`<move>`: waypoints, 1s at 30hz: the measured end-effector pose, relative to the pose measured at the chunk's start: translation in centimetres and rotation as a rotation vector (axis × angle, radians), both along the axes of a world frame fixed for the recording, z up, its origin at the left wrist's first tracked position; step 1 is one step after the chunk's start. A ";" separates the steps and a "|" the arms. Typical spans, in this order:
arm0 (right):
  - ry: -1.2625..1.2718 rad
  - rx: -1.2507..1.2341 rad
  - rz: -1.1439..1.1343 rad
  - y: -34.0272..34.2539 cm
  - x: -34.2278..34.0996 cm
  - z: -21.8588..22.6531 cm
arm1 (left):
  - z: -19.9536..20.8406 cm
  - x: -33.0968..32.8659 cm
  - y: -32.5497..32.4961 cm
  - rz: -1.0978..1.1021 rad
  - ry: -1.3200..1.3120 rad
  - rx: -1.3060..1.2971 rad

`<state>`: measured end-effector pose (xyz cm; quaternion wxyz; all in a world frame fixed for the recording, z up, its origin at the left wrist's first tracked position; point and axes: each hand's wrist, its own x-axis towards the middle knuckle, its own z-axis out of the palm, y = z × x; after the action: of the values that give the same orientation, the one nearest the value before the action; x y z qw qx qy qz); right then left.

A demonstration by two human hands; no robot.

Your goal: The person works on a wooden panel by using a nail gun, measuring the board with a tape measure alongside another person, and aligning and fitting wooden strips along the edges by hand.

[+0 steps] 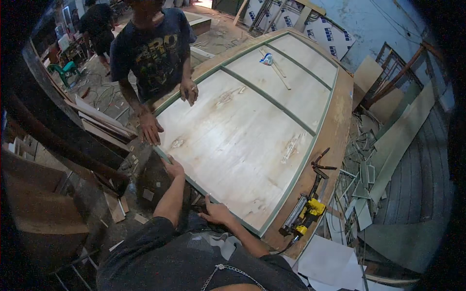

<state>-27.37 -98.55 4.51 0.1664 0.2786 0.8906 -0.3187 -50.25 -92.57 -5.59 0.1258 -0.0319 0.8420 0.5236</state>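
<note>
Green frame with a pale board lies flat on a brown wooden table. Left hand touches the near edge toward the left corner; can't tell if the fingers close underneath. Right hand is further along that edge, fingers spread, one up against the rim. Co-worker's hands take up the left side. Right margin's tight: yellow-and-black power tool occupies the table strip just beside the frame. Thin sticks lie mid-board.
</note>
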 end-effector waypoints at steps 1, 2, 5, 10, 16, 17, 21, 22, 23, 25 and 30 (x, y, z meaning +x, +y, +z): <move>-0.001 0.002 0.001 0.0 0.0 0.0 | -0.6 -0.2 0.1 0.012 0.060 0.002; 0.020 0.006 0.000 -0.1 0.0 -0.2 | -1.2 -0.4 0.1 0.024 0.120 0.003; 0.040 0.020 0.004 -0.1 0.1 -0.7 | -2.1 -0.9 0.1 0.012 0.195 -0.007; 0.033 0.008 -0.015 0.0 0.3 -0.6 | 1.9 0.7 0.0 -0.003 0.117 -0.036; 0.144 0.088 -0.073 -0.1 0.2 -0.1 | -0.6 -0.3 -0.1 0.002 0.207 -0.023; 0.144 0.068 -0.093 0.0 0.1 0.3 | -0.6 -0.2 0.0 -0.001 0.222 -0.010; 0.129 0.064 -0.092 -0.1 0.3 -0.9 | -0.4 -0.1 0.1 0.004 0.121 -0.033; 0.130 0.061 -0.085 -0.3 0.2 -0.8 | -0.9 -0.3 0.1 0.014 0.228 -0.029; 0.090 0.085 -0.044 -0.5 0.2 -0.7 | -1.3 -0.6 0.0 0.024 0.335 -0.027; 0.048 0.107 -0.008 -0.5 0.3 -0.9 | -0.4 0.0 0.1 0.018 0.249 -0.044; 0.032 0.047 -0.013 -0.1 0.2 -0.8 | -0.3 -0.1 -0.2 0.014 0.190 -0.078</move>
<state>-27.14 -98.67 3.68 0.1433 0.2830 0.8986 -0.3033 -50.40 -92.72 -5.88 0.0404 0.0069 0.8696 0.4920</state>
